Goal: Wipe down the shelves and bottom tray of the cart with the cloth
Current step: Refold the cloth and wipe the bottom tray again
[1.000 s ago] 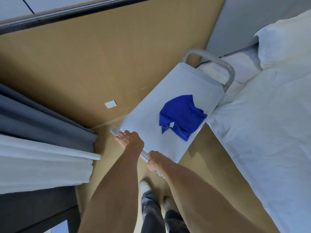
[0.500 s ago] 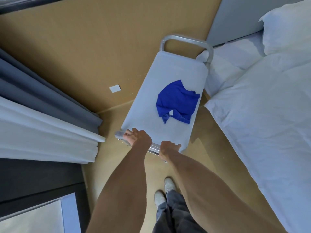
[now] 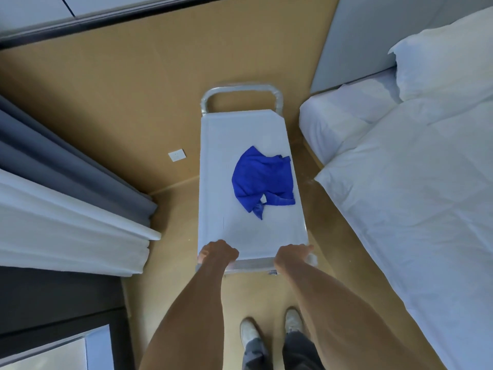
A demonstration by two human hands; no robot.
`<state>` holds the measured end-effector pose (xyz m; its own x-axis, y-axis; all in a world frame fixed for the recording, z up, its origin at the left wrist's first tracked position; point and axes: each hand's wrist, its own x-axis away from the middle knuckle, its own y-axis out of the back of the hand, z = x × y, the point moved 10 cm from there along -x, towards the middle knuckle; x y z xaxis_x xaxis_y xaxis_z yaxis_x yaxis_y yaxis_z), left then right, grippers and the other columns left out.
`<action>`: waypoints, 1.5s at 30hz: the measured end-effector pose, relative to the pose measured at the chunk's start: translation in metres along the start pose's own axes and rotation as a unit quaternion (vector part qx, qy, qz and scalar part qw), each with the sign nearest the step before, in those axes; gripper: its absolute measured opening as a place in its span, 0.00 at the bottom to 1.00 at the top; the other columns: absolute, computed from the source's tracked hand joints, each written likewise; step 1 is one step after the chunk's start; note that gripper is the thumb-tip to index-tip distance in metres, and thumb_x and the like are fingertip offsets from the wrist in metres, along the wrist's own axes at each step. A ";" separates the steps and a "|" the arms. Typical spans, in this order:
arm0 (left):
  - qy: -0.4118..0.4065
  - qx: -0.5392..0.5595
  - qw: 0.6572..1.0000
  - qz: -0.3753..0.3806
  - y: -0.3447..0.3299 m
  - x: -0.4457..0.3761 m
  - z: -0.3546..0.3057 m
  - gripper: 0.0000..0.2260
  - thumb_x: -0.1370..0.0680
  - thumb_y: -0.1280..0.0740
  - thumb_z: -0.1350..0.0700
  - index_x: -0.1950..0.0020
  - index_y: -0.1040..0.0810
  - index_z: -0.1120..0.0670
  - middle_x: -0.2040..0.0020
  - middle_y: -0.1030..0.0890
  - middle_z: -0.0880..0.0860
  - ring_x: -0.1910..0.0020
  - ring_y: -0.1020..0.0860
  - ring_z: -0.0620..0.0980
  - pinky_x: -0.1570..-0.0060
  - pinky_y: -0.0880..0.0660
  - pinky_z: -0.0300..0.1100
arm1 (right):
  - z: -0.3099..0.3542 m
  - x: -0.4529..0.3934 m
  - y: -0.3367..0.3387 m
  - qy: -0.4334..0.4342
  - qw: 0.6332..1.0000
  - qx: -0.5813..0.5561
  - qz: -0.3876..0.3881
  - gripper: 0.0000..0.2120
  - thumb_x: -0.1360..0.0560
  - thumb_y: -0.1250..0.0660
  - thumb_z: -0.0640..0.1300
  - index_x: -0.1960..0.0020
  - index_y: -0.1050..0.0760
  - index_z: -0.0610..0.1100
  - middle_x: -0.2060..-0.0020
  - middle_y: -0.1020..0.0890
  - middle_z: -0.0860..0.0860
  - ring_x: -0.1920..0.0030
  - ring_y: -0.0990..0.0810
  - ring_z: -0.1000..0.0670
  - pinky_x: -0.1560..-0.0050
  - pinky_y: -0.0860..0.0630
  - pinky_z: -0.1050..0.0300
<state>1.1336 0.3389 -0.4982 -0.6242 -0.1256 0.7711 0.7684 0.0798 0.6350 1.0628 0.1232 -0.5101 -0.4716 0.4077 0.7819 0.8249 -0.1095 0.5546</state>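
Two big things frame the scene: the bed (image 3: 416,182) with its white sheets on the right, and the curtains (image 3: 66,204) bunched at the left, with the cart (image 3: 213,182) standing on the tan floor (image 3: 120,102) between them. Its white top shelf carries the crumpled blue cloth (image 3: 262,180), lying toward the right edge, apart from both hands. The lower shelves and bottom tray are hidden under the top shelf from this view. The left hand (image 3: 218,253) and the right hand (image 3: 292,256) each curl around the near handle bar (image 3: 253,265), one at each end, so each grip is wrapped tight on the bar and neither touches the cloth. By my judgement the wiping has not begun; the cart is being set in place. To do this well, square the cart clear of the bed so all sides can be reached, then free one hand for the cloth and keep the other on the bar to steady the cart.
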 end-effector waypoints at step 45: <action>0.046 -0.012 0.992 -0.119 0.076 -0.206 -0.117 0.36 0.26 0.32 0.37 0.29 0.40 0.58 0.27 0.41 0.67 0.26 0.42 0.63 0.35 0.33 0.46 | 0.019 -0.215 0.095 0.134 0.977 -0.127 -0.103 0.37 0.19 0.39 0.37 0.19 0.58 0.49 0.25 0.60 0.26 0.22 0.57 0.30 0.27 0.38 0.46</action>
<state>1.3377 0.2549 -0.6144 -0.7736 -0.2283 0.5912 0.6047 0.0133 0.7964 1.2488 0.0423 -0.6312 -0.7120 0.1958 0.6744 0.6164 -0.2858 0.7337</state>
